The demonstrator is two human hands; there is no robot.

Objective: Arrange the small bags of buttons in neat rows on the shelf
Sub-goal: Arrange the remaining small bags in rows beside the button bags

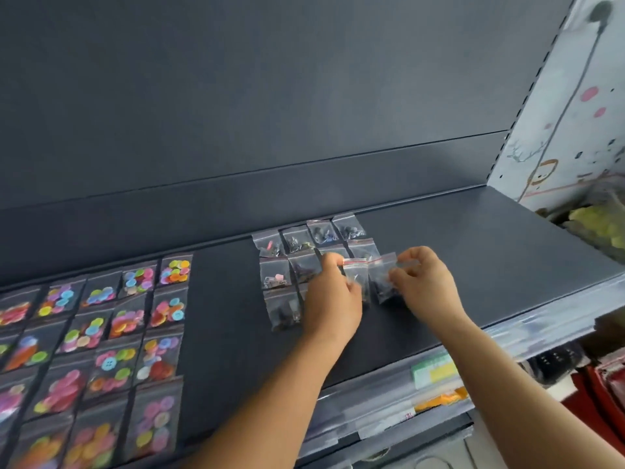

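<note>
Left hand (333,292): fingers curled, pinching a small clear bag with a red zip strip (355,275) at its top and side.
Right hand (426,282): fingers curled on a second small bag (382,277), held just beside the first — the two bags touch or nearly touch along their edges.
Where the bags are: both are lifted a little off the dark shelf (473,252), at the right end of the block of dark-button bags (291,265), in front of its back rows.
Risk, slipping: the bags are slick film and pinched only at the edges, so I judge either could slide out and land crooked.
Risk, knocking rows: the left wrist hangs over the laid bags — a low sweep could drag the front ones out of line.
Risk, overlap: set down too near each other, the two bags would lie one on the other and break the row.
Risk, front edge: the shelf lip (527,330) is near; a bag pushed forward could drop off.
Around: rows of bright-button bags (135,316) lie well apart to the left; price labels (434,370) sit on the shelf front.
In the way: nothing lies on the shelf to the right of the block.
</note>
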